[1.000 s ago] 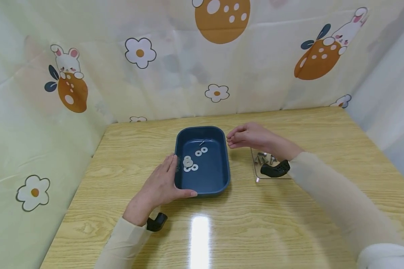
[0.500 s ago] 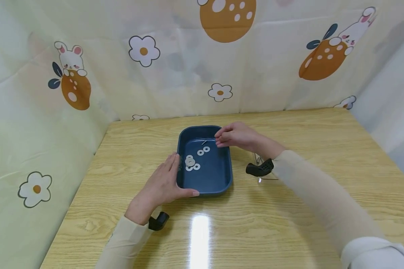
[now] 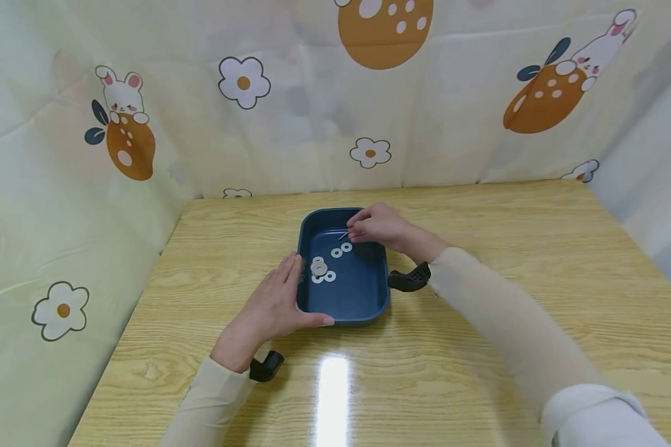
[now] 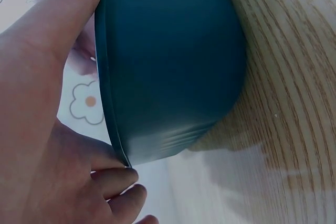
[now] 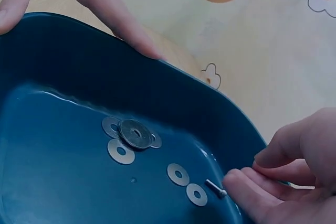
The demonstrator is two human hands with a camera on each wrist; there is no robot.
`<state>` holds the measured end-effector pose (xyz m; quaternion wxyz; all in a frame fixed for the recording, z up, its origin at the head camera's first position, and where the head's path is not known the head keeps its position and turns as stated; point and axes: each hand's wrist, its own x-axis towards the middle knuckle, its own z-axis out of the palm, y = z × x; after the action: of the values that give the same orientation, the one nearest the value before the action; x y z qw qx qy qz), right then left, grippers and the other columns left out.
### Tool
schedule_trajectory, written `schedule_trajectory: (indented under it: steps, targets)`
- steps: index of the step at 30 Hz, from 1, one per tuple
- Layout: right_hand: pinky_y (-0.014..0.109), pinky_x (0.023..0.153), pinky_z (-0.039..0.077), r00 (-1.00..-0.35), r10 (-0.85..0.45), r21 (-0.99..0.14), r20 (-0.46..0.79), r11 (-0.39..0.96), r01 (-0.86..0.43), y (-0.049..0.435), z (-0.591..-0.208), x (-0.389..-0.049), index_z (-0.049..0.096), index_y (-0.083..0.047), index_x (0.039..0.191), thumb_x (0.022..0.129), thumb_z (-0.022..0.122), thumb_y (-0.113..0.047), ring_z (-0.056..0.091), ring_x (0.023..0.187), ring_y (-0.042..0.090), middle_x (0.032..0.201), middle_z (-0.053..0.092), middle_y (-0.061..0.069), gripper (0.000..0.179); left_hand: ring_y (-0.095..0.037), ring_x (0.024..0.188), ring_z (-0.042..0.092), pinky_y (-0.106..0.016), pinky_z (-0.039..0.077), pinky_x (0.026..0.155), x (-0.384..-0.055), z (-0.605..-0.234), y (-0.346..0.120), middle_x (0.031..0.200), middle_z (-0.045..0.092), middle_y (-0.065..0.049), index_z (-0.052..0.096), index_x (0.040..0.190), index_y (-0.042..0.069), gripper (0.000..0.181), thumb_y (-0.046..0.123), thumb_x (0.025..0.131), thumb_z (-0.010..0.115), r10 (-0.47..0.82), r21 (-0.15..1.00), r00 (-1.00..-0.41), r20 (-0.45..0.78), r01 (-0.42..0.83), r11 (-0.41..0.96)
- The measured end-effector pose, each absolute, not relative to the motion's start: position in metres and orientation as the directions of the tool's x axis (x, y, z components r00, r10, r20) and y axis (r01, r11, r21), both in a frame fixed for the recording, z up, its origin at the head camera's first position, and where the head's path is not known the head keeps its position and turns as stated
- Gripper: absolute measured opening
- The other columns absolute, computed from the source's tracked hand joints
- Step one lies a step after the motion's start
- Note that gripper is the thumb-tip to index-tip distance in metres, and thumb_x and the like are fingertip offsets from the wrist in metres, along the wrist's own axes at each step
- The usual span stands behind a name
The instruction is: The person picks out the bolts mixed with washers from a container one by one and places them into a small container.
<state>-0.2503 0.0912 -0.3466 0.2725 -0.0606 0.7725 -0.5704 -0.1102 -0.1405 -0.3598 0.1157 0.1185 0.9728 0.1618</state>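
Observation:
My left hand (image 3: 271, 304) rests on the near left corner of a dark blue plastic bin (image 3: 343, 320), fingers straight along the left wall and thumb on the front rim. Inside the bin, my right hand (image 3: 377, 226) hovers at the far right, its fingers loosely bent with nothing visible between them. A small metal screw (image 5: 215, 188) lies on the bin floor just beside its fingertips; I cannot tell whether they touch it. Several flat metal washers (image 5: 178, 174) lie in the bin, some overlapping under a thick stacked one (image 5: 135, 134).
The bin stands on a wood-grain table (image 3: 436, 385). A patterned curtain (image 3: 302, 136) hangs behind the table's far edge. My right forearm (image 3: 503, 316) covers the table area to the right of the bin.
My right hand has moved left from outside the bin, over its right rim, and down towards the screw. The clear tray of screws is now hidden by my right arm. My left hand stays put.

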Motion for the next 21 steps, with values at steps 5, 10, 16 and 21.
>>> schedule_trajectory:
  steps: [5, 10, 16, 21]
  targets:
    - [0.041, 0.106, 0.049, -0.843, -0.389, -0.908, -0.372, 0.344, 0.241, 0.085, -0.347, -0.252, 0.045, 0.015, 0.139, 0.102, 0.043, -0.001, 0.056, 0.124, 0.04, 0.137, 0.052, 0.03, 0.04, -0.028, 0.155, 0.014, -0.047, 0.017, 0.126, -0.11, -0.358, -0.141, 0.168, 0.009, -0.011, 0.01, 0.16, 0.007, 0.132, 0.081, 0.067, 0.069, 0.273, 0.342, -0.944, -0.185, 0.199, 0.919]
    - [0.039, 0.106, 0.05, -0.851, -0.353, -0.893, -0.39, 0.37, 0.256, 0.076, -0.347, -0.254, 0.047, 0.016, 0.137, 0.098, 0.046, 0.002, 0.061, 0.11, 0.029, 0.138, 0.051, 0.03, 0.041, -0.027, 0.155, 0.014, -0.046, 0.017, 0.126, -0.11, -0.358, -0.141, 0.168, 0.009, -0.011, 0.01, 0.16, 0.007, 0.132, 0.08, 0.067, 0.069, 0.273, 0.343, -0.944, -0.187, 0.198, 0.918]
    - [0.033, 0.093, 0.053, -0.86, -0.302, -0.869, -0.412, 0.414, 0.271, 0.068, -0.352, -0.256, 0.06, 0.016, 0.115, 0.093, 0.047, 0.005, 0.057, 0.089, 0.019, 0.116, 0.057, 0.02, 0.027, -0.027, 0.155, 0.014, -0.046, 0.017, 0.126, -0.11, -0.358, -0.14, 0.168, 0.009, -0.011, 0.012, 0.159, 0.006, 0.132, 0.08, 0.067, 0.07, 0.273, 0.348, -0.943, -0.191, 0.196, 0.917]
    - [0.032, 0.076, 0.043, -0.877, -0.284, -0.87, -0.387, 0.428, 0.245, 0.064, -0.362, -0.258, 0.054, 0.003, 0.075, 0.092, 0.052, 0.006, 0.046, 0.073, 0.019, 0.074, 0.044, 0.005, 0.017, -0.027, 0.155, 0.014, -0.046, 0.017, 0.126, -0.11, -0.358, -0.14, 0.168, 0.009, -0.011, 0.011, 0.159, 0.006, 0.132, 0.08, 0.067, 0.07, 0.277, 0.35, -0.942, -0.19, 0.198, 0.916]
